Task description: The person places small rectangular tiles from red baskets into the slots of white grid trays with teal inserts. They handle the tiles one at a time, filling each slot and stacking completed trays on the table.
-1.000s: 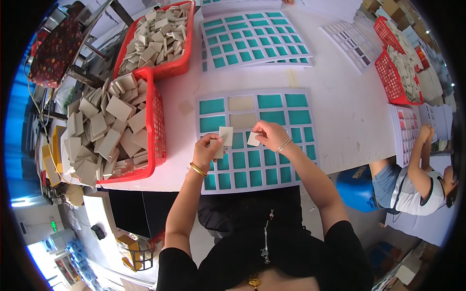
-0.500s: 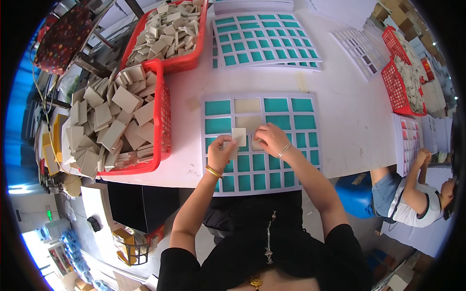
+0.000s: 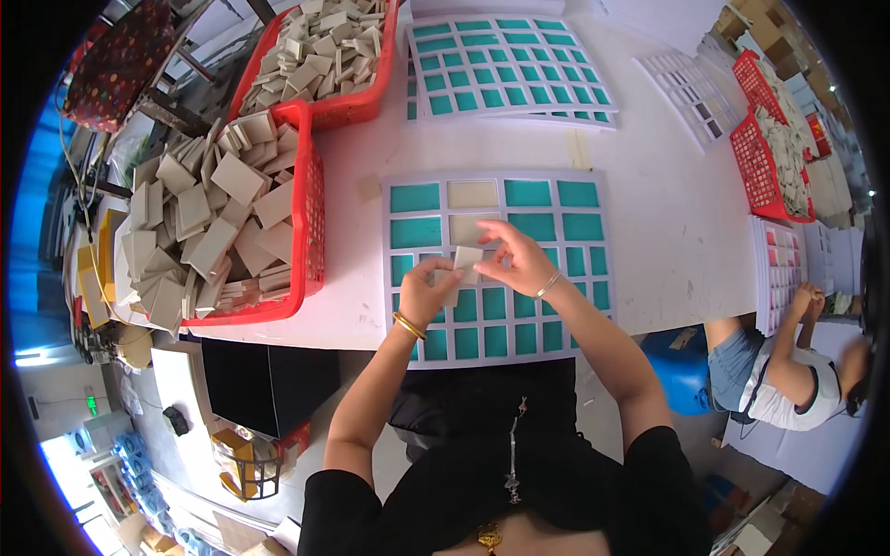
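Left hand (image 3: 425, 292): curled over a small beige tile, which is partly hidden under the fingers; the grip appears closed on that tile, though the far edge cannot be seen.
Right hand (image 3: 513, 259): a second square beige tile (image 3: 466, 259) is pinched between thumb and fingertips at its right edge, so the grip is closed on it.
Where the tile is: held just above the grid tray (image 3: 593, 190), between the two hands, over the third row of pockets.
Grid tray: a pale frame with teal pockets, lying flat on the white table (image 3: 649, 185) directly under both grips; two pockets just beyond the right grip are already filled with beige tiles.
Handling, judged: the tile is taken to be stiff, thin and light, probably ceramic, so it is likely brittle at the corners and chipped if dropped flat onto the frame ribs.
Surface, judged: a matte, unglazed look is shown, so little slip is expected in a dry grip.
Where to hold: opposite edges are best pinched, with the face left free, so that the tile can be lowered level into a pocket.
Supply: a red basket (image 3: 313, 199) heaped with larger beige tiles is set well to the left of the left grip; another red basket (image 3: 366, 102) of smaller pieces lies beyond it.
Elsewhere: another teal grid tray (image 3: 510, 65) is laid further away, and a second person (image 3: 788, 371) is seated far to the right.
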Demonstrator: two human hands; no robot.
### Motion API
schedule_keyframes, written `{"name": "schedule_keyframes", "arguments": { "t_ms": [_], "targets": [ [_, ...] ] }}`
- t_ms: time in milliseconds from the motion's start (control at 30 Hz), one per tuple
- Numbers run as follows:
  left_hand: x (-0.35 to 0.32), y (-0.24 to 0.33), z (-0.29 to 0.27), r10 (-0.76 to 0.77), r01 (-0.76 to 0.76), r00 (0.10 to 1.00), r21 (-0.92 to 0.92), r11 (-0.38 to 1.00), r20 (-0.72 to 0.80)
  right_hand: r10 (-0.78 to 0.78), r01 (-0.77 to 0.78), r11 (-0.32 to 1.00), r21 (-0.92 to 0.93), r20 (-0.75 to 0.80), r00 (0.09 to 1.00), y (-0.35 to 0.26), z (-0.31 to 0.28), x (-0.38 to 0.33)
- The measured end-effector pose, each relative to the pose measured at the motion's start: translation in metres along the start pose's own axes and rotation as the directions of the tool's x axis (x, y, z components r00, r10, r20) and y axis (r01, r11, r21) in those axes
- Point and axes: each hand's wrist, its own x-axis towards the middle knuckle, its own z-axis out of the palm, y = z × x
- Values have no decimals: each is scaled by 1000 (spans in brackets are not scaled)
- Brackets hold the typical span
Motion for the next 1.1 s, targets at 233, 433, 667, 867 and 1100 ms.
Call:
{"name": "schedule_keyframes", "arguments": {
  "t_ms": [233,433,667,867,1100],
  "targets": [
    [0,-21,-19,-27,-48,976,-333,942,-217,65,-64,996,69,-24,998,20,26,15],
    [-13,-17,-32,-74,21,992,-445,895,-102,-182,195,913,-359,71,981,36,39,20],
    [-23,-11,-25,42,9,994,-459,888,102,-43,47,986,-159,29,999,2,36,21],
    [-25,-4,-10,-30,135,976,-489,862,217,27,-52,984,173,148,989,6,39,8],
    [-25,-6,-18,-101,408,873,-601,688,477,-106,142,984,107,-291,951,-7,44,-6]
  ]
}}
